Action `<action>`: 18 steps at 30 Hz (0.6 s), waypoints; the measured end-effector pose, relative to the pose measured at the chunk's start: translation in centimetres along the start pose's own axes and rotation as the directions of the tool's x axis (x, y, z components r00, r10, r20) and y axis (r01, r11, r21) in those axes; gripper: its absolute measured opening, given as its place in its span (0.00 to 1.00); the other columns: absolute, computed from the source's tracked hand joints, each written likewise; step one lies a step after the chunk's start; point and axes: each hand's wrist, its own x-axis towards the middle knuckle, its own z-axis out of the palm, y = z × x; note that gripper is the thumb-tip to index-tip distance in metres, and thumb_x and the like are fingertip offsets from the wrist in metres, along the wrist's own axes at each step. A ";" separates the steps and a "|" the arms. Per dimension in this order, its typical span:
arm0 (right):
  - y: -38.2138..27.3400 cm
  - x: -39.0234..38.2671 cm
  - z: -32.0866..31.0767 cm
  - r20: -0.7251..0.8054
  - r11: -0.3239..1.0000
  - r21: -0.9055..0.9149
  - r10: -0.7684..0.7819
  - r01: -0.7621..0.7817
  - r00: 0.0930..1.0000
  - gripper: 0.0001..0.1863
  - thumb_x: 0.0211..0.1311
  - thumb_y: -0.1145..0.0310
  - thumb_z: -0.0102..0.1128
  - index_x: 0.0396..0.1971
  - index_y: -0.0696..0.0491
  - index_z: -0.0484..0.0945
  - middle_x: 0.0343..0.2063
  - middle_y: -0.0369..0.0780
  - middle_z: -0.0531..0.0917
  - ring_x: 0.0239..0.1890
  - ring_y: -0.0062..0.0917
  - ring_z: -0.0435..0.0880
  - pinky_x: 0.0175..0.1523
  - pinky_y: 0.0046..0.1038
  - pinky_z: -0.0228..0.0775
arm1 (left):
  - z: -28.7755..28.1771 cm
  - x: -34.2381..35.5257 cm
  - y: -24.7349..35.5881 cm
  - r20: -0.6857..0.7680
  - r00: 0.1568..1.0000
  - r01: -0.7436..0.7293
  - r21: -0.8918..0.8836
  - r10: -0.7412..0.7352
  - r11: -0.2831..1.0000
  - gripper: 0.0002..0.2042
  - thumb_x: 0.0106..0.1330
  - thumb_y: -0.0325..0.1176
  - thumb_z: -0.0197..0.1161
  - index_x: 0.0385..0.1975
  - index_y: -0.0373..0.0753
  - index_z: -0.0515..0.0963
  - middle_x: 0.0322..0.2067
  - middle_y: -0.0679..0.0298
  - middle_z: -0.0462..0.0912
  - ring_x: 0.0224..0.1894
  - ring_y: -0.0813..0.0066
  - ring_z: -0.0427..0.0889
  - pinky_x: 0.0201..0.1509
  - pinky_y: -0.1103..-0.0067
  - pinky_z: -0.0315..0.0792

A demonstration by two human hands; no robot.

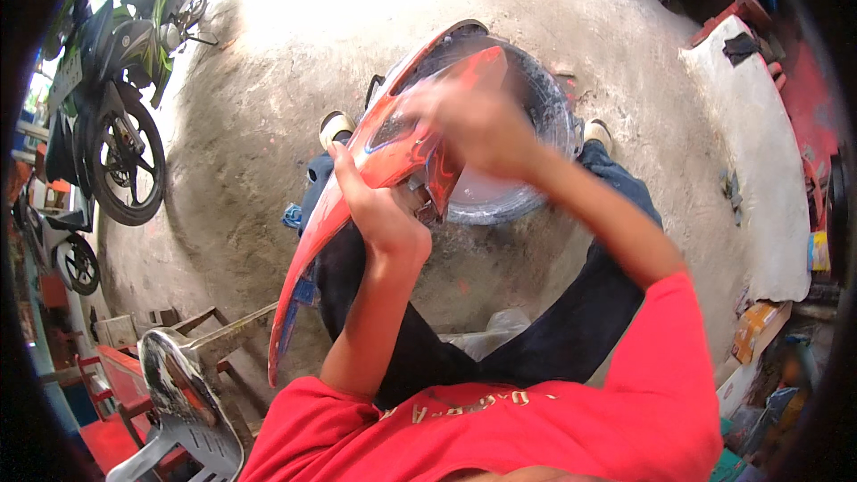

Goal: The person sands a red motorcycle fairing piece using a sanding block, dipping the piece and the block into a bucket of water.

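A long red motorcycle fairing panel (314, 245) with scuffed, worn paint lies aslant across my left thigh and over a round basin (494, 209). My left hand (386, 214) grips the panel near its middle, thumb along the edge and the other fingers hidden beneath it. Against the panel's upper part is my right hand (486, 132), smeared by motion. Whether it holds anything cannot be made out. The basin stands on the floor between my feet, its rim and inside whitish and stained.
Two motorcycles, a green and black one (125, 138) and another behind it (76, 259), stand at the left. A worn plastic chair (192, 402) is at the lower left, near a red chair (112, 442). A pale slab (759, 170) runs along the right.
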 end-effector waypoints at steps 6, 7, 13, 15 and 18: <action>2.9 -0.8 0.1 -0.102 0.994 -0.095 -0.060 0.050 0.993 0.14 0.73 0.70 0.51 0.52 0.56 0.81 0.52 0.45 0.85 0.57 0.43 0.83 0.64 0.42 0.73 | 0.8 -0.1 -0.3 -0.010 1.000 0.008 0.012 -0.008 1.000 0.33 0.80 0.57 0.35 0.63 0.31 0.70 0.60 0.50 0.79 0.60 0.56 0.79 0.67 0.63 0.70; 3.5 -0.5 -0.5 -0.100 0.994 -0.063 0.078 -0.084 0.992 0.15 0.74 0.70 0.49 0.52 0.56 0.81 0.52 0.45 0.85 0.58 0.42 0.83 0.64 0.42 0.73 | 1.1 0.0 -0.1 -0.019 1.000 -0.005 -0.007 0.005 1.000 0.33 0.80 0.56 0.34 0.63 0.31 0.71 0.59 0.51 0.79 0.60 0.56 0.79 0.67 0.64 0.69; -2.6 -1.2 0.6 -0.087 0.947 -0.018 -0.320 0.320 0.943 0.15 0.70 0.70 0.54 0.52 0.55 0.82 0.53 0.44 0.85 0.59 0.39 0.83 0.66 0.44 0.72 | 0.1 -0.2 0.1 -0.035 0.999 0.032 0.009 -0.031 0.999 0.34 0.80 0.56 0.33 0.64 0.30 0.70 0.60 0.51 0.79 0.61 0.57 0.78 0.68 0.63 0.68; 3.5 -0.8 0.5 -0.158 0.986 -0.053 -0.166 0.160 0.973 0.14 0.68 0.70 0.55 0.50 0.55 0.81 0.51 0.45 0.86 0.55 0.41 0.84 0.62 0.45 0.74 | 0.5 -0.3 0.1 -0.016 1.000 0.017 0.031 -0.016 0.999 0.34 0.80 0.57 0.33 0.63 0.31 0.70 0.59 0.51 0.79 0.60 0.57 0.78 0.67 0.63 0.69; 2.2 0.2 -1.2 -0.050 0.834 0.139 0.545 -0.534 0.837 0.15 0.70 0.70 0.53 0.52 0.55 0.81 0.51 0.45 0.86 0.53 0.41 0.84 0.61 0.46 0.74 | 0.7 -0.2 0.5 -0.005 1.000 0.014 0.036 -0.014 0.999 0.34 0.80 0.58 0.34 0.63 0.31 0.71 0.59 0.51 0.79 0.60 0.57 0.79 0.66 0.65 0.70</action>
